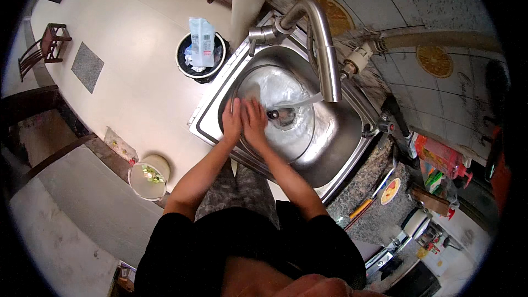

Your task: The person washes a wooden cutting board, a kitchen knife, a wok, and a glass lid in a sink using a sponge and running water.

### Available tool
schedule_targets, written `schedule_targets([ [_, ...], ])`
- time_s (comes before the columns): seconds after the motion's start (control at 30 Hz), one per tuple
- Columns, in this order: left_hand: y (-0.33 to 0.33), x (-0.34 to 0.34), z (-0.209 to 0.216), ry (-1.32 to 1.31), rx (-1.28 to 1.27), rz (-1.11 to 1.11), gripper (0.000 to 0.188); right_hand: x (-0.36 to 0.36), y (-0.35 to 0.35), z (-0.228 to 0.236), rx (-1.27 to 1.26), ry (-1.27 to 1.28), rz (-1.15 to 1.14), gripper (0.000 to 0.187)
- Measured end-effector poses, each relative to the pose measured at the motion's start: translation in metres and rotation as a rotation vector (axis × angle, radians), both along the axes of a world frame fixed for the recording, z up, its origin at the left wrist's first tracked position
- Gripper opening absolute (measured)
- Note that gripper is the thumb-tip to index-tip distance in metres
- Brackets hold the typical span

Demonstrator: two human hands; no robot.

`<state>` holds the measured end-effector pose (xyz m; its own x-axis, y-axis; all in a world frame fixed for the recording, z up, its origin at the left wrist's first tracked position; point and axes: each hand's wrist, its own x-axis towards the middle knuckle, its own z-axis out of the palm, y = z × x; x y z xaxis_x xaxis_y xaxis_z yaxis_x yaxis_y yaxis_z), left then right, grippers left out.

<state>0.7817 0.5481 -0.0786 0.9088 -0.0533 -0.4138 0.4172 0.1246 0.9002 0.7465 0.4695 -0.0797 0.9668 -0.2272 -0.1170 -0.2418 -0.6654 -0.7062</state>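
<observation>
A large round glass lid (300,142) with a dark knob (273,114) lies tilted in the steel sink (344,140). My left hand (231,122) is closed on its rim at the left side, thumb and fingers pointing away from me. Close beside it, my right hand (254,121) lies against the lid's surface with stretched, slightly blurred fingers. Water (300,100) runs from the curved metal faucet (330,71) onto the glass. The drain shows dimly through the lid.
Left of the sink stands a bin (181,67) with a pale blue packet (202,43) on top. A pale bucket (147,187) with green scraps is on the floor. To the right, a stone counter (360,184) holds a knife, a small bowl and bottles. Tiled wall rises behind the faucet.
</observation>
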Motion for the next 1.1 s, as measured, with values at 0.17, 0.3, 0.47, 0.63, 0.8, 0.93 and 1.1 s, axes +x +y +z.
schedule_targets([
  [0.17,-0.004,-0.006,0.007,0.142,-0.130,0.077,0.034,0.039,-0.074,-0.041,-0.086,0.033,-0.118,0.048],
  [0.3,-0.010,-0.002,0.004,0.199,-0.104,0.090,0.026,-0.048,-0.106,-0.059,-0.575,0.111,-0.270,0.029],
  [0.47,0.007,-0.009,-0.031,-0.021,0.159,-0.130,0.032,-0.052,-0.038,-0.007,0.083,-0.015,0.064,0.026],
  [0.63,0.002,-0.005,-0.008,-0.069,0.212,-0.082,0.026,0.034,-0.058,-0.037,-0.096,-0.243,0.068,0.021],
  [0.8,-0.008,-0.005,-0.005,0.127,-0.030,0.131,0.012,-0.042,-0.166,-0.049,-0.626,-0.034,-0.117,0.040],
  [0.93,-0.010,-0.004,-0.004,0.162,0.073,0.049,0.015,-0.098,-0.164,0.038,-0.533,0.308,0.042,0.045],
  [1.1,-0.012,-0.007,-0.016,0.160,0.123,0.001,0.032,-0.161,-0.195,0.019,-0.165,0.189,-0.466,0.038],
])
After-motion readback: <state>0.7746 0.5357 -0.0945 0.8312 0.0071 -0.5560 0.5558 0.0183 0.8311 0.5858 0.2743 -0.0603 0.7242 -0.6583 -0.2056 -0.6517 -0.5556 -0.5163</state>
